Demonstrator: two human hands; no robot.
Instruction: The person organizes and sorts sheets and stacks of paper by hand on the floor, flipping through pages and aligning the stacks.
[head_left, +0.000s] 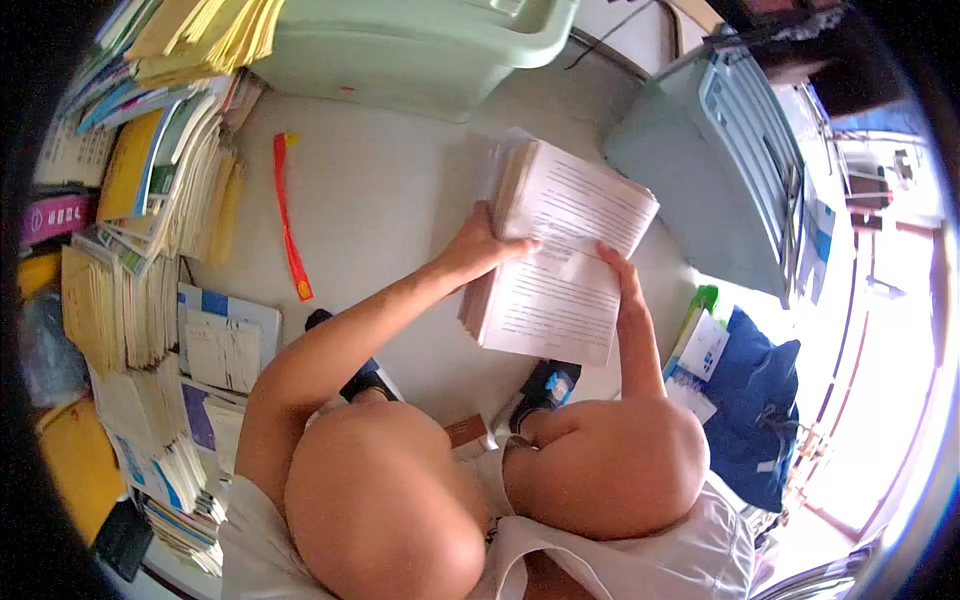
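Observation:
A thick stack of printed paper sheets (570, 260) is held up in front of my knees, over the floor. My left hand (485, 245) grips its left edge, with the thumb lying on the top page and the fingers hidden behind. On the right side of the page, my right hand (620, 270) holds the stack, its thumb near the middle of the text and its other fingers mostly out of sight. Printed lines cover the top sheet.
Piles of papers and booklets (150, 300) line the left side. A green plastic bin (400, 60) stands ahead, and a grey-blue bin (690, 150) at the right. A red strip (288, 220) lies on the floor (370, 200). Dark blue fabric (745, 410) rests at the right.

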